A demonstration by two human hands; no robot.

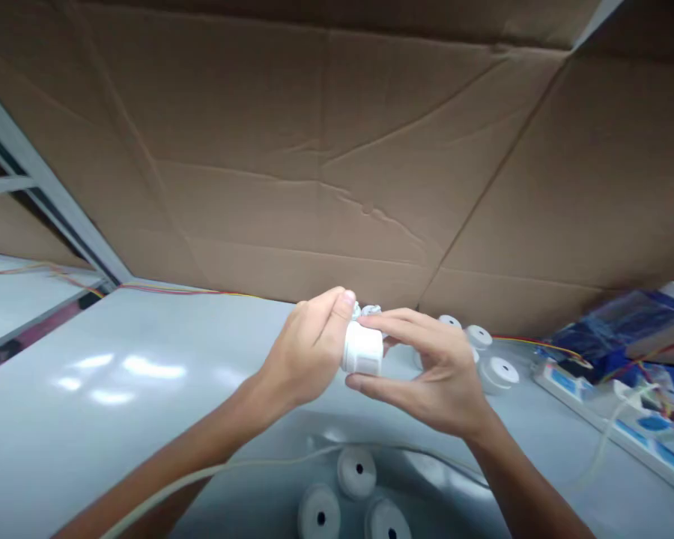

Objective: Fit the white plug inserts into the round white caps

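A small white plastic cylinder point(362, 349) is held above the pale table point(117, 374) between both my hands. My left hand point(306, 352) grips its left side, thumb on top. My right hand point(427, 374) closes on it from the right, with the index finger over its top and a lower finger under it. Small white bits show at the cylinder's top edge; I cannot make out what they are.
Three white round discs with dark centre holes point(356, 471) lie near the table's front. More white discs point(497, 372) sit behind my right hand. A white power strip point(612, 419) and coloured wires lie right. A cardboard wall point(337, 165) stands behind. A white cable point(191, 479) crosses below.
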